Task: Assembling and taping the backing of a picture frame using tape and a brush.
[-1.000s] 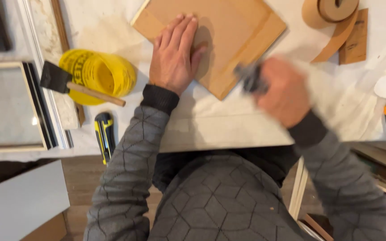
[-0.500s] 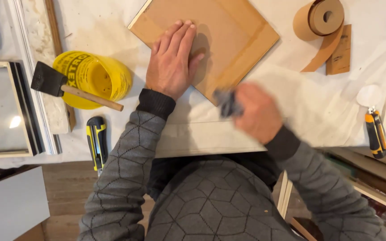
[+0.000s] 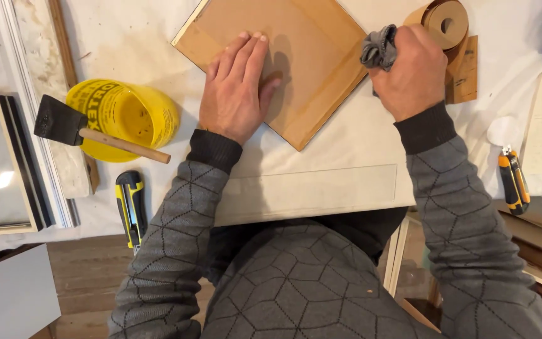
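Pressing flat brown board [image 3: 308, 56], left hand [image 3: 236, 94], right hand [image 3: 412, 72] gripping grey cloth [image 3: 379, 49]

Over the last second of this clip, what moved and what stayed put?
The right hand, fingers shut on a crumpled grey cloth, moved from the near edge of the flat brown paper-backed board up along its right edge, toward the brown paper tape roll. The left hand stayed pressed flat on the board. The yellow tub, foam brush and utility knives lie as before.

The right hand [image 3: 412, 72] has moved up from the table edge, its rag [image 3: 379, 48] now apparently touching the board's [image 3: 283, 59] right edge.
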